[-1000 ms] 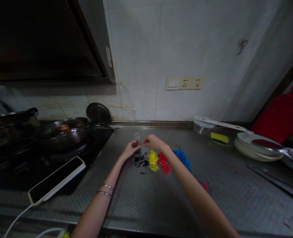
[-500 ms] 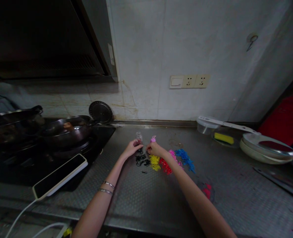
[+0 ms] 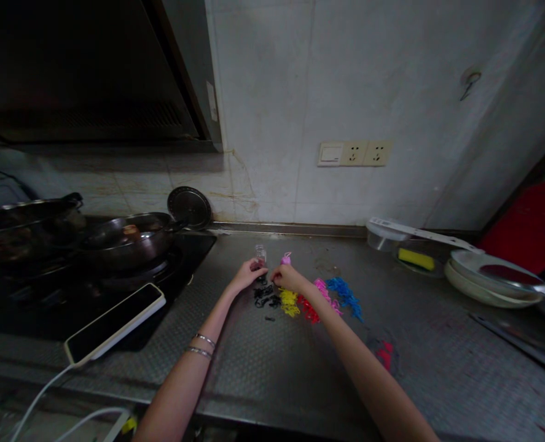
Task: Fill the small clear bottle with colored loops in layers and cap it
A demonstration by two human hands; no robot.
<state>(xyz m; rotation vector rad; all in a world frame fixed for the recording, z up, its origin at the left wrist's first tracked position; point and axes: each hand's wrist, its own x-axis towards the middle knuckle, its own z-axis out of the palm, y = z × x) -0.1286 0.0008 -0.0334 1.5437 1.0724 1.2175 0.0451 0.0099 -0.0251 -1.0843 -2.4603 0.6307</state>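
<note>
My left hand (image 3: 248, 274) is curled around the lower part of a small clear jar (image 3: 260, 252), whose far end shows beyond the fingers. Close beside it, my right hand (image 3: 287, 276) has its fingertips pinched together above the counter; whatever is in the pinch is too small to make out. Black rubber bands (image 3: 265, 297) lie below and between the hands. To their right are piles of yellow bands (image 3: 289, 302), red bands (image 3: 308, 310), pink bands (image 3: 328, 296) and blue bands (image 3: 345, 296). A small pink object with a loop (image 3: 286, 259) stands just behind my right hand.
A phone (image 3: 115, 322) with a cable lies at the left by the stove, which holds a pan (image 3: 127, 242). On the right are a plastic tub (image 3: 383, 236), a yellow sponge (image 3: 416, 259), stacked bowls (image 3: 488, 291) and a knife (image 3: 516, 341). A clear bag with red (image 3: 385, 355) lies near my right forearm.
The whole view has shifted slightly. My right fingertips have moved a little, staying near the jar, and my left hand keeps its place around it.
</note>
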